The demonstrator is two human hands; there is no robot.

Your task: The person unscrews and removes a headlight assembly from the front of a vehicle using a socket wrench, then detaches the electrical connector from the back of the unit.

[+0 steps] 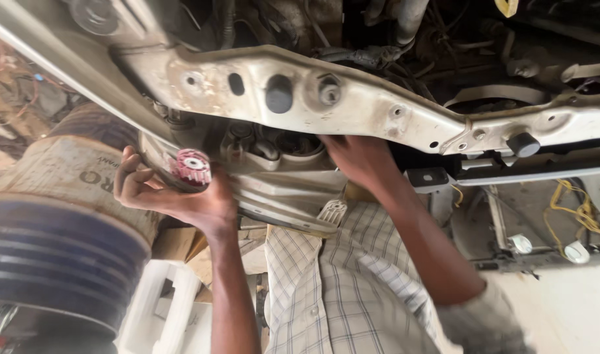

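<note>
Reaching up under the vehicle, the left hand [182, 196] closes its grip on a metal part with a red toothed wheel [192, 166], just below the dirty white crossmember [378, 105]. The right hand [359, 160] presses beside it on the same part; I cannot tell its grip, because the fingers are hidden.

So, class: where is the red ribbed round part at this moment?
In the head view it sits left of centre, the red ribbed round part on a metal housing, cupped by the left hand, just below the cream crossmember.
</note>
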